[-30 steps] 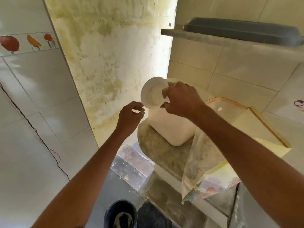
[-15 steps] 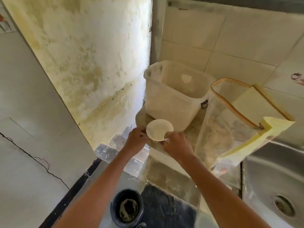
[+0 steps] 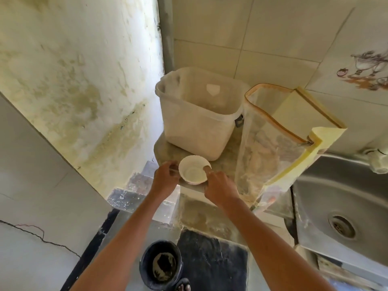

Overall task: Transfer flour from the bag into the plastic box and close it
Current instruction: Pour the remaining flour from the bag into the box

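While both hands point(image 3: 165, 177) point(image 3: 218, 189) pinch the upward-facing bowl point(image 3: 194, 172), the plastic box point(image 3: 197, 116) stands upright.

Your right hand point(image 3: 219, 191) pinches the rim of a white bowl point(image 3: 194, 172), thumb inside; your left hand point(image 3: 165, 179) touches its other side. Behind it the open box point(image 3: 197, 114) stands on the counter point(image 3: 165, 150), bag point(image 3: 273, 143) just beside, sink point(image 3: 340, 206) at right.

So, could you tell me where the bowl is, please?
Low centre of the head view: the bowl sits at the counter's front edge, before the plastic box, between both hands.
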`<act>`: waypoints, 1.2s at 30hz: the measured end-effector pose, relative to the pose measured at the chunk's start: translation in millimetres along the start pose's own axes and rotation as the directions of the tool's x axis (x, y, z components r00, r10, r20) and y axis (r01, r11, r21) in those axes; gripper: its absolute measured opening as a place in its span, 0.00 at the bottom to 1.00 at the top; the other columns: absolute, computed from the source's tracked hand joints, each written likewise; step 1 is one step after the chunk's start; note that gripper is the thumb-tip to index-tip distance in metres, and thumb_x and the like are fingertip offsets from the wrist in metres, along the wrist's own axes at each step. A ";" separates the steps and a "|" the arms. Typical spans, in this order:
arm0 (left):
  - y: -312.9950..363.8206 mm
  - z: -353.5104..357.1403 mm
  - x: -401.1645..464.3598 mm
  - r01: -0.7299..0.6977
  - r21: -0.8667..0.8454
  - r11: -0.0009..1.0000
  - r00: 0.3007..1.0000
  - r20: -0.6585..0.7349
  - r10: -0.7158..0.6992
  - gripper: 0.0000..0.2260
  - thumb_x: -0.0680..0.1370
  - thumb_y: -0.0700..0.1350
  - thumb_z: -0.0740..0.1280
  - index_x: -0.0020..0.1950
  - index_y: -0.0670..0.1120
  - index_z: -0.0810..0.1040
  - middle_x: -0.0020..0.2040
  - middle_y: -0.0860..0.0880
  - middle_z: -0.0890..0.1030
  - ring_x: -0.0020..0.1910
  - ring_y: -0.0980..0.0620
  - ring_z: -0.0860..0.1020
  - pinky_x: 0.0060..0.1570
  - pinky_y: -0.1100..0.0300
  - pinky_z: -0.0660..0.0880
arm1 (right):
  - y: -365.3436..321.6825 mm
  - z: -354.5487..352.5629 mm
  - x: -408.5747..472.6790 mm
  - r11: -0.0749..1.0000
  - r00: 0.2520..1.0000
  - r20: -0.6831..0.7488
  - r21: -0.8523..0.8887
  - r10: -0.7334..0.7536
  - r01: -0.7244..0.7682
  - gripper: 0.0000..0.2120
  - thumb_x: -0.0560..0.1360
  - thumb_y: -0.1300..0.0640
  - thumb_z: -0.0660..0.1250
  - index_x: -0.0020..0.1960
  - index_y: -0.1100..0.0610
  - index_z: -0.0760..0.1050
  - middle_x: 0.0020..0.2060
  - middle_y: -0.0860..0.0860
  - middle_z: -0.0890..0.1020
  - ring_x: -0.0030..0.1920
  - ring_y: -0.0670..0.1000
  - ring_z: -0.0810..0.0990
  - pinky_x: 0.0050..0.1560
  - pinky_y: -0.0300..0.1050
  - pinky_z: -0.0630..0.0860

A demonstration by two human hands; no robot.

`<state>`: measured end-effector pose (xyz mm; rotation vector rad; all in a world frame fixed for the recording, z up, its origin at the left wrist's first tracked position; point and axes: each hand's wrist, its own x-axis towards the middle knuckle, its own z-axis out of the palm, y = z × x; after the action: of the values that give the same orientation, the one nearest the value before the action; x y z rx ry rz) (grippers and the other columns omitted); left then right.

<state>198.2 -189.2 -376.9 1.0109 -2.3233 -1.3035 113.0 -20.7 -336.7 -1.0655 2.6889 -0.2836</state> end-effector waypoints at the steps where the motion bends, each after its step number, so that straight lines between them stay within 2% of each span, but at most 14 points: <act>1: 2.0 -2.2 -1.4 -0.009 0.010 1.000 0.999 -0.048 0.009 0.17 0.75 0.31 0.65 0.63 0.42 0.80 0.50 0.50 0.82 0.50 0.50 0.80 0.41 0.75 0.71 | 2.5 -2.7 -2.1 1.000 1.000 -0.026 0.016 -0.006 0.006 0.29 0.78 0.61 0.63 0.77 0.51 0.62 0.57 0.57 0.80 0.55 0.61 0.81 0.48 0.54 0.79; 5: 21.5 -3.9 -7.8 -0.098 0.071 0.993 0.954 -0.276 0.114 0.15 0.73 0.31 0.66 0.58 0.41 0.81 0.53 0.45 0.82 0.50 0.46 0.80 0.54 0.52 0.77 | 19.0 -20.2 -17.1 0.991 0.977 -0.199 0.099 -0.073 0.094 0.18 0.78 0.63 0.62 0.68 0.56 0.74 0.51 0.57 0.83 0.49 0.61 0.83 0.44 0.53 0.81; 7: 44.3 2.7 -16.0 -0.158 0.085 0.984 0.932 -0.315 0.177 0.14 0.74 0.31 0.67 0.58 0.41 0.81 0.54 0.46 0.81 0.50 0.50 0.79 0.53 0.59 0.75 | 27.5 -30.5 -25.2 0.968 0.911 -0.386 0.132 -0.148 0.213 0.14 0.78 0.61 0.63 0.62 0.57 0.78 0.45 0.57 0.84 0.41 0.58 0.83 0.35 0.48 0.76; 10: 82.0 22.9 -30.1 -0.313 0.067 0.947 0.910 -0.266 0.319 0.16 0.73 0.33 0.70 0.60 0.45 0.80 0.55 0.52 0.79 0.48 0.62 0.77 0.49 0.70 0.71 | 43.3 -48.7 -35.1 0.885 0.719 -0.646 0.144 -0.255 0.443 0.05 0.79 0.61 0.65 0.51 0.60 0.80 0.39 0.54 0.84 0.33 0.53 0.79 0.30 0.43 0.75; 14: 128.8 65.6 -53.0 -0.503 0.048 0.863 0.853 -0.128 0.505 0.18 0.73 0.44 0.68 0.64 0.48 0.78 0.59 0.54 0.77 0.55 0.58 0.78 0.49 0.69 0.72 | 72.9 -80.3 -56.9 0.721 0.420 -0.823 0.020 -0.381 0.693 0.05 0.79 0.66 0.68 0.48 0.65 0.82 0.36 0.53 0.82 0.34 0.48 0.77 0.37 0.36 0.74; 16: 148.8 84.8 -66.5 -0.554 0.006 0.833 0.827 -0.116 0.551 0.22 0.74 0.53 0.66 0.66 0.47 0.77 0.61 0.52 0.76 0.57 0.58 0.78 0.52 0.71 0.72 | 89.7 -92.0 -67.4 0.691 0.335 -0.862 -0.024 -0.380 0.722 0.05 0.78 0.67 0.68 0.46 0.67 0.82 0.35 0.54 0.82 0.34 0.48 0.77 0.37 0.36 0.74; 19: 171.3 116.8 -82.3 -0.631 -0.038 0.775 0.765 -0.192 0.614 0.27 0.76 0.56 0.69 0.70 0.43 0.73 0.65 0.48 0.74 0.63 0.51 0.77 0.60 0.58 0.76 | 126.7 -104.5 -78.7 0.716 0.261 -0.915 -0.041 -0.307 0.697 0.06 0.77 0.68 0.67 0.45 0.68 0.83 0.37 0.55 0.83 0.35 0.49 0.79 0.38 0.36 0.76; 22: 182.5 144.1 -90.1 -0.632 0.124 0.765 0.718 -0.279 0.638 0.38 0.76 0.64 0.70 0.75 0.39 0.68 0.72 0.42 0.69 0.71 0.44 0.71 0.66 0.50 0.73 | 163.4 -112.0 -81.2 0.746 0.242 -0.946 0.000 -0.216 0.666 0.04 0.75 0.71 0.69 0.46 0.68 0.83 0.40 0.57 0.83 0.37 0.51 0.80 0.39 0.38 0.77; 24: 191.3 159.4 -97.5 -0.546 0.236 0.804 0.750 -0.290 0.595 0.47 0.72 0.72 0.68 0.78 0.40 0.63 0.77 0.42 0.64 0.74 0.42 0.67 0.67 0.50 0.71 | 186.0 -111.4 -80.5 0.766 0.255 -0.953 0.041 -0.163 0.642 0.04 0.74 0.71 0.70 0.47 0.69 0.82 0.42 0.58 0.83 0.39 0.52 0.80 0.39 0.40 0.78; 26: 197.4 171.5 -101.8 -0.471 0.286 0.834 0.777 -0.312 0.546 0.48 0.72 0.73 0.67 0.81 0.45 0.59 0.80 0.43 0.61 0.76 0.42 0.65 0.66 0.45 0.71 | 201.6 -109.0 -79.4 0.781 0.287 -0.952 0.099 -0.105 0.616 0.04 0.74 0.71 0.70 0.49 0.69 0.82 0.44 0.57 0.82 0.40 0.52 0.80 0.39 0.42 0.78; 28: 202.5 181.1 -104.2 -0.427 0.288 0.857 0.781 -0.360 0.510 0.41 0.74 0.68 0.69 0.80 0.50 0.60 0.80 0.45 0.61 0.76 0.43 0.65 0.66 0.40 0.72 | 214.0 -107.0 -79.3 0.786 0.340 -0.938 0.156 -0.072 0.598 0.06 0.74 0.70 0.71 0.50 0.67 0.82 0.45 0.56 0.81 0.41 0.51 0.79 0.38 0.43 0.78; 30: 207.8 187.2 -104.5 -0.409 0.255 0.876 0.777 -0.407 0.481 0.30 0.78 0.61 0.70 0.77 0.53 0.67 0.77 0.48 0.66 0.73 0.45 0.69 0.64 0.39 0.73 | 223.4 -105.0 -78.6 0.788 0.396 -0.916 0.194 -0.068 0.585 0.07 0.74 0.69 0.70 0.52 0.65 0.82 0.47 0.55 0.81 0.41 0.51 0.79 0.38 0.43 0.78; 33: 213.0 189.2 -105.8 -0.412 0.249 0.876 0.741 -0.468 0.482 0.16 0.79 0.43 0.72 0.66 0.52 0.76 0.63 0.53 0.79 0.61 0.51 0.78 0.59 0.39 0.76 | 233.4 -103.2 -76.0 0.785 0.466 -0.883 0.244 -0.063 0.569 0.09 0.74 0.67 0.71 0.54 0.63 0.81 0.50 0.53 0.80 0.44 0.51 0.80 0.40 0.45 0.80; 36: 220.3 190.3 -112.3 -0.477 0.146 0.867 0.714 -0.510 0.479 0.13 0.78 0.32 0.69 0.59 0.46 0.79 0.49 0.55 0.81 0.48 0.58 0.77 0.50 0.50 0.80 | 241.1 -102.1 -73.2 0.789 0.477 -0.879 0.285 -0.011 0.544 0.11 0.73 0.69 0.71 0.55 0.63 0.80 0.51 0.53 0.79 0.46 0.52 0.80 0.41 0.47 0.80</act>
<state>77.1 84.5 -288.5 0.5921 -1.9527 -0.6920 -20.3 212.0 -292.3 -1.4247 2.7252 -2.0124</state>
